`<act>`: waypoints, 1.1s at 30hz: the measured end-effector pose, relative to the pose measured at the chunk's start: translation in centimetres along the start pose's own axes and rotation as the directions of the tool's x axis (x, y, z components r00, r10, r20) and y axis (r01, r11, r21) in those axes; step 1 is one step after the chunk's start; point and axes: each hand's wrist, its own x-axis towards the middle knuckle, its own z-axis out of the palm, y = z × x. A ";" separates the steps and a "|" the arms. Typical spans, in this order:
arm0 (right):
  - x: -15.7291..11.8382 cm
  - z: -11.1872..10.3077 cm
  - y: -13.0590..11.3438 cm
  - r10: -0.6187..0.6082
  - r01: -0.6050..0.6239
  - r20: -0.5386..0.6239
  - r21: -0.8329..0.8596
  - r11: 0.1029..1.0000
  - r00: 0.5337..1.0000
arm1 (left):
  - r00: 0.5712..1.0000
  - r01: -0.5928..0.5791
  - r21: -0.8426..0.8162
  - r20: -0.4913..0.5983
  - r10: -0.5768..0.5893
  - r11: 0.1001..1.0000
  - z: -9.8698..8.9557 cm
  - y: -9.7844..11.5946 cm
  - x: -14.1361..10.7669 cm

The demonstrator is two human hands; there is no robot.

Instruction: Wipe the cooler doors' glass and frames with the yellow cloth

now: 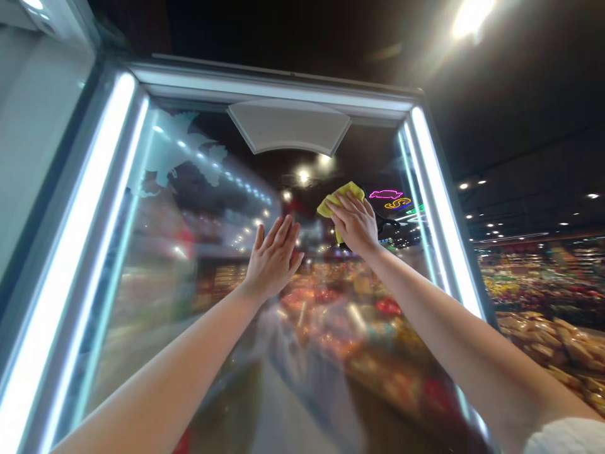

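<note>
A large glass door (189, 302) with lit edges fills the middle of the view and mirrors the shop behind me. My right hand (354, 221) presses a folded yellow cloth (347, 190) on the upper right part of the glass, fingers laid over it. Left of it, my left hand (274, 255) is spread with nothing in it, its palm toward the glass; whether it touches the pane I cannot tell. Near the right hand, neon signs (386, 194) in pink and yellow show in the glass.
Bright light strips run down the frame's left side (85, 233) and right side (447, 214). A pale curved panel (290, 126) sits at the top, and a frosted decal (174, 151) at upper left. Packaged goods (543, 337) are piled at the right.
</note>
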 end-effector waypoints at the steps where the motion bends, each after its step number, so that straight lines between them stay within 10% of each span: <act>1: -0.8 -0.4 0.7 -0.024 0.024 0.000 -0.002 1.000 1.000 | 1.000 0.001 -0.004 -0.004 -0.001 1.000 -0.1 0.0 -0.1; 5: -0.1 -1.0 2.7 0.140 -0.142 -0.055 -0.038 0.989 0.989 | 1.000 0.005 -0.004 -0.002 -0.005 1.000 -0.3 -0.3 -0.2; 10: 5.0 1.3 -0.9 0.249 -0.251 -0.050 -0.034 0.967 0.967 | 1.000 0.020 -0.004 -0.018 -0.020 1.000 -0.1 -1.2 -0.1; 19: 0.7 -0.7 -1.6 -0.085 0.084 0.036 0.008 0.996 0.996 | 1.000 0.014 0.014 -0.017 -0.014 1.000 -1.5 -3.1 0.3; 26: 5.9 2.7 -5.9 0.214 -0.216 -0.061 -0.023 0.976 0.975 | 0.999 0.026 -0.007 -0.030 -0.027 1.000 -1.5 -4.1 0.3; 33: 1.6 0.5 -5.6 -0.165 0.164 0.081 0.014 0.986 0.983 | 0.999 0.036 -0.016 -0.017 -0.036 0.999 -1.7 -4.6 -1.0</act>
